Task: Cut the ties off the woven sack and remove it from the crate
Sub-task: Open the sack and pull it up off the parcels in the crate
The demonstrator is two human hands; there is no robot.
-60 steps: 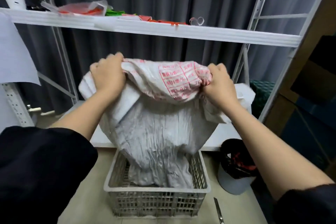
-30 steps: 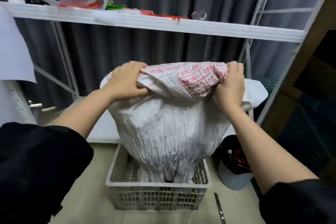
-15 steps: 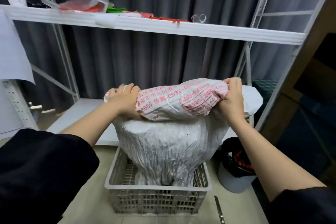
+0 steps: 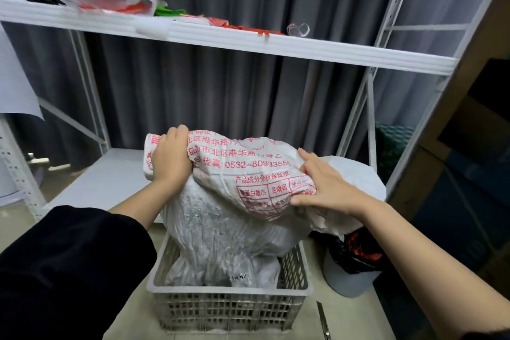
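Now, left to right as I see it:
Left hand (image 4: 169, 157): fingers curled tight over the sack's top left corner, a bunch of printed cloth in its grip.
Sack (image 4: 229, 218): white woven, red print across the folded-over top; it stands upright, long axis near vertical, with the foot down inside the crate and the bulk well above the rim.
Crate (image 4: 229, 291): grey lattice on the floor, right under both hands.
Right hand (image 4: 323, 185): fingers fairly spread, lying flat on the sack's top right; thumb pinched under a fold, a looser hold than the left.
Blade (image 4: 323, 320): on the floor just right of the crate; whether any ties remain I cannot tell.
Key relation: the sack hangs below the hands, between them, both at about the same reach; my guess is it must go straight up to clear the rim.
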